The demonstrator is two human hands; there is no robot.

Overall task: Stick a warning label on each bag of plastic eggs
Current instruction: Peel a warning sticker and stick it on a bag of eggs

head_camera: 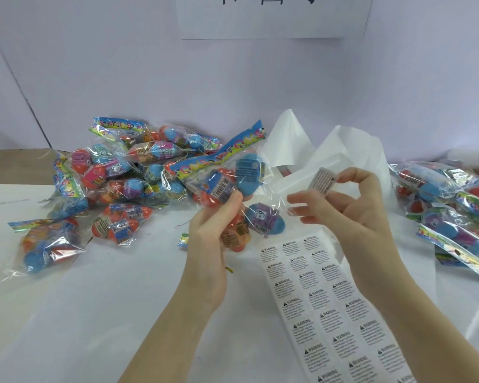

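Note:
My left hand [215, 233] grips a clear bag of plastic eggs [233, 183] and holds it up over the table's middle; blue and orange eggs show through it, and its colourful header strip points up to the right. Just to its right, my right hand [346, 205] pinches a single white warning label [322, 180] between thumb and fingertips, clear of the bag. A long sheet of warning labels [327, 308] lies on the table below my right forearm.
A pile of egg bags [116, 172] lies at the back left, with loose bags [49, 244] nearer the front. More egg bags [454, 205] are heaped on the right. Crumpled white backing paper [329, 150] rises behind my hands. White cloth [94, 313] covers the table.

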